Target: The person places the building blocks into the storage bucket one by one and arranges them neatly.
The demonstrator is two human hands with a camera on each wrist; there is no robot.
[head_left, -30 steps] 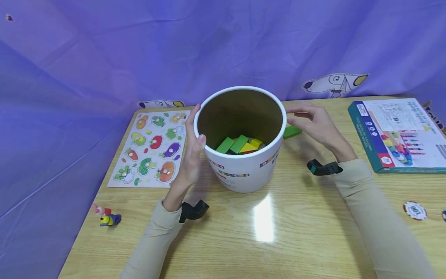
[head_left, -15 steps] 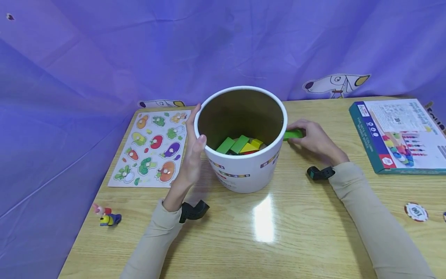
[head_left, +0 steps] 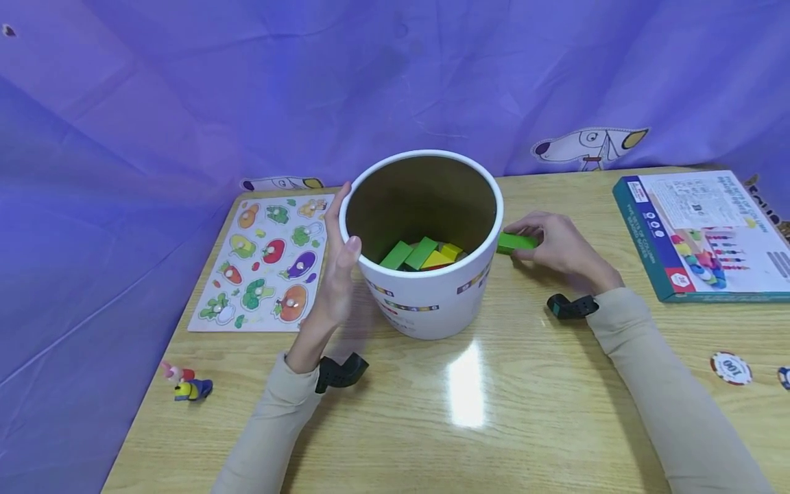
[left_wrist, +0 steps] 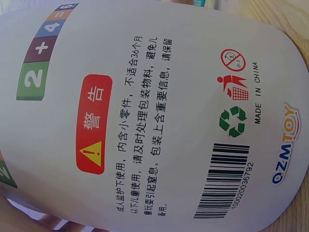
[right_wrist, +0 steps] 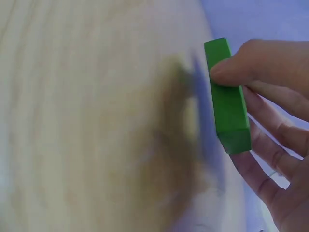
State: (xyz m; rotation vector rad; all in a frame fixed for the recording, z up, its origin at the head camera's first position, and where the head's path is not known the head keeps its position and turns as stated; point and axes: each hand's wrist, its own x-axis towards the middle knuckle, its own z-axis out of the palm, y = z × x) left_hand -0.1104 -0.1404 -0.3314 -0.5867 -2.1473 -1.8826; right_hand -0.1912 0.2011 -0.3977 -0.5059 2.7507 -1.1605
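Note:
A white printed bucket [head_left: 426,302] stands upright on the table, with green and yellow blocks [head_left: 422,252] visible at its bottom. My left hand [head_left: 336,281] rests against the bucket's left outer side, fingers extended along it and thumb near the rim. The left wrist view is filled mostly by the bucket's printed wall [left_wrist: 159,121]. Right of the bucket, my right hand [head_left: 558,247] pinches a green rectangular block [head_left: 516,242] between thumb and fingers. The right wrist view shows the thumb lying across this same block [right_wrist: 227,96]. Whether it touches the table is hard to tell.
A vegetable picture board [head_left: 262,267] lies left of the bucket. Small toy figures [head_left: 188,384] stand at the table's left edge. On the right are a boxed bead game [head_left: 710,237] and a poker chip [head_left: 731,368]. A purple curtain [head_left: 395,82] hangs behind.
My right hand has come down from beside the bucket's rim and taken hold of the green block. The left hand has stayed against the bucket.

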